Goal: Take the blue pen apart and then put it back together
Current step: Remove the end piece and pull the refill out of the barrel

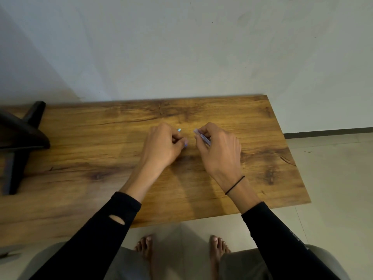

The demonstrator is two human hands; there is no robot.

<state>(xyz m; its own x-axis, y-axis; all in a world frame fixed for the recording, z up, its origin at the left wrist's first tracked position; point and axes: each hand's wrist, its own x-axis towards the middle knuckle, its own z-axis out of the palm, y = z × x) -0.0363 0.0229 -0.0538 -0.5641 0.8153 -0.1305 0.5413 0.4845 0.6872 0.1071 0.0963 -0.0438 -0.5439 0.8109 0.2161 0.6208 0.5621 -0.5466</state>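
Observation:
The blue pen is in two pieces above the middle of the wooden table [101,150]. My left hand [163,144] is closed around a small blue pen part [179,130]; only its pale blue tip shows past my fingers. My right hand [219,146] pinches the pale translucent pen barrel [202,137], which points up and left toward the other piece. A small gap separates the two pieces. Most of each piece is hidden by my fingers.
A black stand [20,138] with splayed legs sits on the table's left end. The table's right edge and near edge drop to a tiled floor, where my bare feet [145,247] show. A plain wall rises behind the table.

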